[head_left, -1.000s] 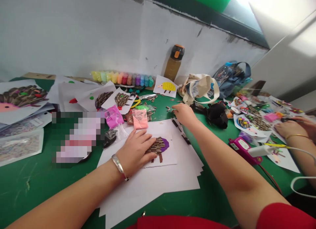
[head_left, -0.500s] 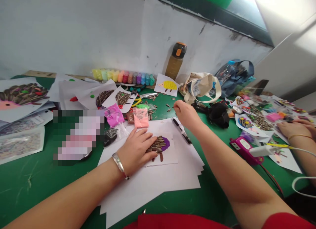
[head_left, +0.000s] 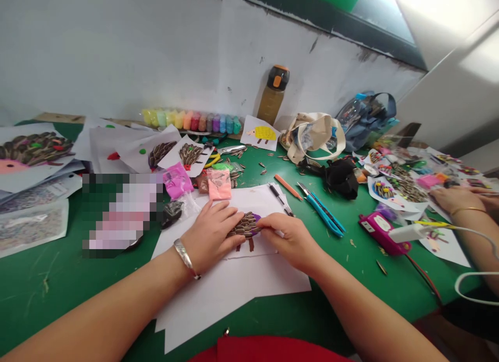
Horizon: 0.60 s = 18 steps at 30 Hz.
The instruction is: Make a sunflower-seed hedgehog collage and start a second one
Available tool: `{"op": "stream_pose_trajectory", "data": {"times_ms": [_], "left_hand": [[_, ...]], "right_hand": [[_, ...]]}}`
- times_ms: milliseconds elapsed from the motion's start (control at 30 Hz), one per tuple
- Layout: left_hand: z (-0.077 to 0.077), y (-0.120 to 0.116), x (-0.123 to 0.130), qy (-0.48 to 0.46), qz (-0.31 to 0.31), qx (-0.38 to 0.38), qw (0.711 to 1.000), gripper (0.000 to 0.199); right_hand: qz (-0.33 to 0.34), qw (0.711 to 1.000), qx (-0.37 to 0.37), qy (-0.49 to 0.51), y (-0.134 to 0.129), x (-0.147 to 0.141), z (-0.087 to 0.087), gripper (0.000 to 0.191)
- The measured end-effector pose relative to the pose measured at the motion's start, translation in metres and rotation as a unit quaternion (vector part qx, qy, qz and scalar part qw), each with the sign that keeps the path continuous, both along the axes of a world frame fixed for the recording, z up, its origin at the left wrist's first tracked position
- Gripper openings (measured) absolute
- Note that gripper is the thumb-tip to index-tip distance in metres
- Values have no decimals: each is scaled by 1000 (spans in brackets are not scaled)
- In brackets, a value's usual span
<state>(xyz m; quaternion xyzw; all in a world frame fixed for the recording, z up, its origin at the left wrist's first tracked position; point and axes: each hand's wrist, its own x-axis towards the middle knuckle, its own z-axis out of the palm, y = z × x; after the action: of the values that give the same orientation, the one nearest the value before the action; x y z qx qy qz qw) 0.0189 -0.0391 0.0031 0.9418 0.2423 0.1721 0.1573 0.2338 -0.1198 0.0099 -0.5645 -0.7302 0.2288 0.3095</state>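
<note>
My left hand (head_left: 212, 229) lies flat and open over the left part of a small hedgehog picture, hiding that side. Rows of striped sunflower seeds (head_left: 244, 225) cover most of the hedgehog's body, with purple clay (head_left: 257, 217) showing along the right edge and brown legs (head_left: 251, 244) below. At that right edge my right hand (head_left: 290, 240) pinches a sunflower seed against the clay; its fingertips mostly hide the seed. Under the picture is a stack of white paper (head_left: 210, 305). A black pen (head_left: 279, 198) rests on the paper's upper right.
Right of the paper lie an orange stick (head_left: 287, 186) and a blue cutter knife (head_left: 322, 210). Clay packets (head_left: 219, 184) and loose seeds sit behind. A bottle (head_left: 274, 94), a cloth bag (head_left: 312, 136) and a magenta device (head_left: 384, 232) stand around. Another person's hand (head_left: 456, 201) is at far right.
My right hand has come from the loose seeds at the back down to the picture's purple edge, uncovering the orange stick and blue cutter knife. My left hand stays on the picture.
</note>
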Motion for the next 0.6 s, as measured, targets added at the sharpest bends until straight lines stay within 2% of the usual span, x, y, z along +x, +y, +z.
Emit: {"op": "stream_pose_trajectory", "data": {"times_ms": [600], "left_hand": [[-1,1,1,16,-2,11,1000,36]], "right_hand": [[2,996,70,-61,0,0,-10,16]]}}
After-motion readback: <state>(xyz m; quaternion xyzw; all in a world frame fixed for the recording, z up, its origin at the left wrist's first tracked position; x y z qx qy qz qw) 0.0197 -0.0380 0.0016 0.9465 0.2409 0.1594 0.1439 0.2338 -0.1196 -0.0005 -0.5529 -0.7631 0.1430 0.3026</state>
